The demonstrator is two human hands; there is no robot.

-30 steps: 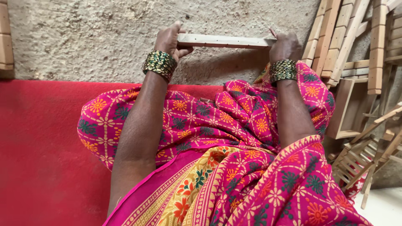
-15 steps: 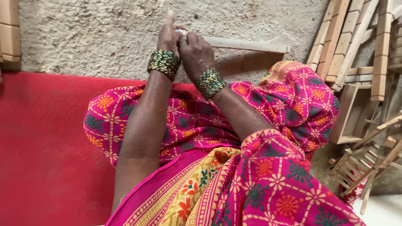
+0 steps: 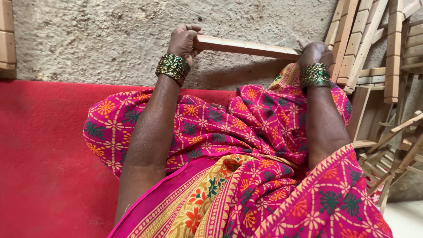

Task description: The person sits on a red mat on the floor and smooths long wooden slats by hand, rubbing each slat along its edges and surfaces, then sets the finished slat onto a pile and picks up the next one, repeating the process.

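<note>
Left hand: my left hand (image 3: 184, 40) closes its fingers round the left end of the one wooden slat (image 3: 246, 47), thumb side toward me.
Right hand: my right hand (image 3: 315, 52) is curled over the slat's right end; its back faces the camera, so the fingers themselves are hidden, but the grip is closed.
Wooden slat: one pale, flat strip, held between my two hands above my knees, its right end slightly lower than its left; faint cross marks divide its top face.
Bangles: two stacks, one per wrist, green and gold; the left stack (image 3: 172, 67) and the right stack (image 3: 315, 74) each hold several rings, too close-set to count.
Cloth: one pink sari (image 3: 229, 132) with orange and green flowers covers my lap and knees beneath the slat.
Mat: one red mat (image 3: 44, 154) lies under me, meeting the rough grey floor (image 3: 110, 39) ahead.
Wooden frames: a pile of slatted frames (image 3: 379, 53) leans at my right, near the right hand but apart from it; their number I cannot tell.
</note>
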